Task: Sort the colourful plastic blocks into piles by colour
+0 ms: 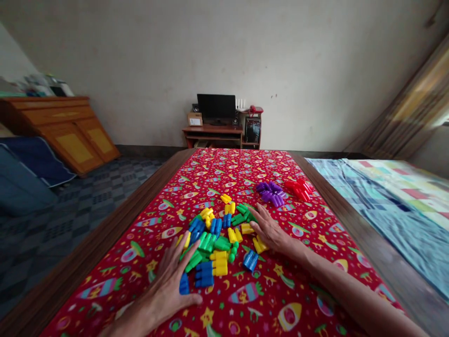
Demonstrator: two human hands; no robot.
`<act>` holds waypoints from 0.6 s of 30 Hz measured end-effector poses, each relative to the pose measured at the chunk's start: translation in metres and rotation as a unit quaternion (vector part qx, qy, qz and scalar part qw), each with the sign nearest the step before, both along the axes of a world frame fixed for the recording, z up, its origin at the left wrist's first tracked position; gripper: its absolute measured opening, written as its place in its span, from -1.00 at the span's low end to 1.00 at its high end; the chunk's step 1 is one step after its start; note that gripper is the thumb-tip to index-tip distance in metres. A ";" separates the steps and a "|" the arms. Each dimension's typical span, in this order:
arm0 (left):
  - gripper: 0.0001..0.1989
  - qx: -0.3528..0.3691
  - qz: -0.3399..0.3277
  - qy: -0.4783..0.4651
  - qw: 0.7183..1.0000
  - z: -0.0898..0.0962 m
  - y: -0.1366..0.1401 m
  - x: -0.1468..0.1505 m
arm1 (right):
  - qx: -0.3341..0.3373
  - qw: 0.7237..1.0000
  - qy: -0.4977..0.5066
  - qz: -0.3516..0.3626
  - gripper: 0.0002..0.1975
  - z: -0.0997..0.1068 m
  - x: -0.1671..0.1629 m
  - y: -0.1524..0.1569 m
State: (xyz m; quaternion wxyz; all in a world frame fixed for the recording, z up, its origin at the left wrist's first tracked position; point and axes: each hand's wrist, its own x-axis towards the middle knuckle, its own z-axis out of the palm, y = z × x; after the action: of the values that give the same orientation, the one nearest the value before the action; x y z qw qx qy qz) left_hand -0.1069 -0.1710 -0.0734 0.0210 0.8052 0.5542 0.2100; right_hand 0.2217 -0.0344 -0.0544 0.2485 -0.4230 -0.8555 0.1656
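Plastic toy blocks in several colours lie loose in the middle of a red patterned tablecloth [245, 295]. My left hand [171, 271] rests at the near left edge of the mixed pile, fingers spread, beside green blocks [194, 260] and blue blocks [204, 274]. Over the right side of the pile is my right hand [268, 228], its fingers stretched toward the green blocks [240, 216]. Yellow blocks [260, 244] lie just under and beside that palm. A single blue block [250, 260] sits nearer to me. Neither hand shows a block in its grasp.
Purple blocks [271, 193] and red blocks [299, 189] form separate heaps to the far right. Beyond the table stands a desk [212, 132] with a monitor [216, 108]. A wooden cabinet [66, 131] is at left, a bed [396, 201] at right.
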 end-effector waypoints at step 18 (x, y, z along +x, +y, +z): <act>-0.50 -0.023 0.059 -0.224 0.973 0.035 0.166 0.051 | -0.046 0.997 -0.025 0.052 -0.36 0.033 -0.052 0.058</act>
State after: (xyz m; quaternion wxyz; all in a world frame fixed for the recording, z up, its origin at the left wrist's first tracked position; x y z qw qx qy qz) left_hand -0.0558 -0.0049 -0.0386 0.1503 0.7032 0.5864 0.3729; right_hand 0.1699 0.0232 -0.0212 0.1982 -0.3925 -0.8741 0.2065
